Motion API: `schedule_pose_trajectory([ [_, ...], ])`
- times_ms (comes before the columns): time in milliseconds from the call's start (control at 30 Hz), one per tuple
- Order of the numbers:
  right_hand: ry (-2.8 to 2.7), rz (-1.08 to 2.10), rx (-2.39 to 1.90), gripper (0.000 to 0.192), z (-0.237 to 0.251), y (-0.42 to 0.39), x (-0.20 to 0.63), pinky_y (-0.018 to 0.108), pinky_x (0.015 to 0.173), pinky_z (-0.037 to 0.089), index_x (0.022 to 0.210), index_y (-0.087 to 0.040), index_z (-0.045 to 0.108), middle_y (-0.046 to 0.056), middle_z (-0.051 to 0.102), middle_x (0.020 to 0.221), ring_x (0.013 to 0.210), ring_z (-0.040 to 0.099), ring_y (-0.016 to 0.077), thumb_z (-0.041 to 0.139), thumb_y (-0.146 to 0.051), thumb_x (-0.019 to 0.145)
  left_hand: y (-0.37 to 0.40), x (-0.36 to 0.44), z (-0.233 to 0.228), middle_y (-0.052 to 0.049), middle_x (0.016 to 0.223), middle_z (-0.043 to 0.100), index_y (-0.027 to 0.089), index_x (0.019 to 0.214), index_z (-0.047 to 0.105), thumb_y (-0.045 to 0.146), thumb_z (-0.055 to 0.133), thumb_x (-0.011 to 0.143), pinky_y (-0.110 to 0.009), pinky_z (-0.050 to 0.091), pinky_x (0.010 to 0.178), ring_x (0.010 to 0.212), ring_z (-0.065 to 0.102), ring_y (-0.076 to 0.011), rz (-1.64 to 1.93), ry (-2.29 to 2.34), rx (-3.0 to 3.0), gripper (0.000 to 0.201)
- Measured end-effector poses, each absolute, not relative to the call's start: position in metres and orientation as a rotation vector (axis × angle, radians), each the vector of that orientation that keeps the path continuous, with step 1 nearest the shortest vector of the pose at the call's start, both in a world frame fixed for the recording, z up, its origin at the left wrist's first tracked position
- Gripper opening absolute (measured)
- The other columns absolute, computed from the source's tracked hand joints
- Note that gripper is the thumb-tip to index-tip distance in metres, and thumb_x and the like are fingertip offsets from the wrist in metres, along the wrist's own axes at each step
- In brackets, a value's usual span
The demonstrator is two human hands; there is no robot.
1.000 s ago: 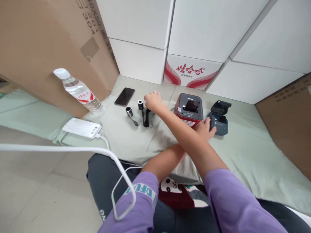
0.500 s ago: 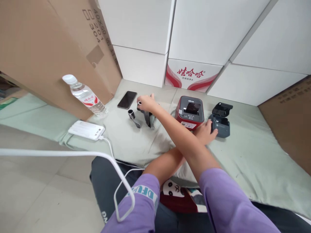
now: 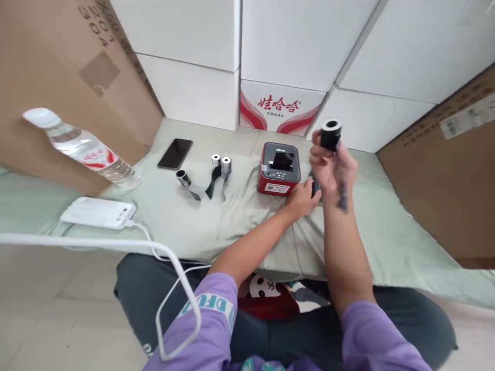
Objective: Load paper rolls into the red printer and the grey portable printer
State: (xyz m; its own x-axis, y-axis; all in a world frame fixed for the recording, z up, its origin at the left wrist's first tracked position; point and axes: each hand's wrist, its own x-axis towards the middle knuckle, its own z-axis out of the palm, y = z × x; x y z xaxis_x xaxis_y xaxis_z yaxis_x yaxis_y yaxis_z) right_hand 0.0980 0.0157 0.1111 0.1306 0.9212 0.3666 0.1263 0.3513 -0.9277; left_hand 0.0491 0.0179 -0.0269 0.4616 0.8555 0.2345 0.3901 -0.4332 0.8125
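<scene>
My right hand [image 3: 334, 167] is raised at the right, its fingers closed around a black paper roll [image 3: 331, 135] with a white core; a loose dark tail hangs down, blurred. Below it, my left hand [image 3: 303, 198] grips the left side of a small dark portable printer [image 3: 315, 188], mostly hidden behind my right hand. A red and black printer [image 3: 279, 170] stands just left of that hand. Further left are two upright rolls with dark tails, a left one [image 3: 216, 161] and a right one [image 3: 226, 166], and another dark roll [image 3: 183, 179] tilted beside them.
A black phone [image 3: 175, 153], a white power bank [image 3: 98, 212] with a cable, and a water bottle [image 3: 93, 149] are at the left. White boxes [image 3: 282, 105] line the back. Cardboard boxes flank the left [image 3: 58, 67] and right [image 3: 444, 170]. A white tube [image 3: 170, 252] crosses the lower left.
My right hand has picked up a roll from the left group and carried it right, above the dark printer, uncrossing my arms. My left hand stays at the printer. The view has shifted right.
</scene>
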Motion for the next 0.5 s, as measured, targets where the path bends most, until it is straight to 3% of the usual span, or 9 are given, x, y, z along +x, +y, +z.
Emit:
schedule_pose_trajectory([
  [67,-1.263,0.622,-1.159,0.055,0.096,0.012,0.15,0.048,0.086,0.059,0.135,-0.035,0.059,0.014,0.065,0.144,0.1,0.072,0.0264,0.049,-0.06,0.087,0.017,0.047,-0.025,-0.02,0.129,0.07,0.013,0.14,0.053,0.039,0.052,0.101,-0.045,0.052,0.105,0.124,0.065,-0.0322,0.837,1.024,2.025,0.047],
  [167,-1.243,0.463,-1.338,0.045,0.06,0.014,0.209,0.05,0.089,0.06,0.121,-0.031,0.065,0.013,0.073,0.122,0.106,0.073,0.0295,0.062,-0.049,0.08,0.014,0.045,-0.021,-0.022,0.135,0.067,0.012,0.146,0.046,0.04,0.054,0.1,-0.046,0.051,0.107,0.128,0.063,-0.0325,0.82,1.043,2.016,0.055],
  [233,-1.28,0.383,-1.449,0.044,0.034,0.016,0.23,0.051,0.097,0.057,0.113,-0.026,0.066,0.014,0.074,0.118,0.112,0.071,0.0311,0.067,-0.036,0.07,0.013,0.044,-0.02,-0.022,0.139,0.065,0.011,0.149,0.044,0.036,0.058,0.098,-0.045,0.051,0.108,0.13,0.062,-0.032,0.842,1.029,2.011,0.058],
  [333,-1.383,0.253,-1.641,0.043,0.009,0.016,0.239,0.055,0.103,0.053,0.11,-0.025,0.068,0.014,0.074,0.121,0.118,0.066,0.0327,0.06,-0.027,0.068,0.014,0.041,-0.02,-0.02,0.145,0.062,0.011,0.153,0.041,0.023,0.06,0.094,-0.041,0.048,0.113,0.134,0.059,-0.0286,0.894,0.949,2.044,0.063],
  [500,-1.524,0.136,-1.725,0.045,0.004,0.012,0.231,0.052,0.114,0.046,0.118,-0.023,0.069,0.013,0.073,0.126,0.123,0.06,0.0313,0.053,-0.025,0.076,0.015,0.039,-0.021,-0.011,0.138,0.062,0.022,0.147,0.058,0.014,0.053,0.095,-0.036,0.045,0.116,0.13,0.057,-0.0222,1.009,0.829,2.201,0.052],
])
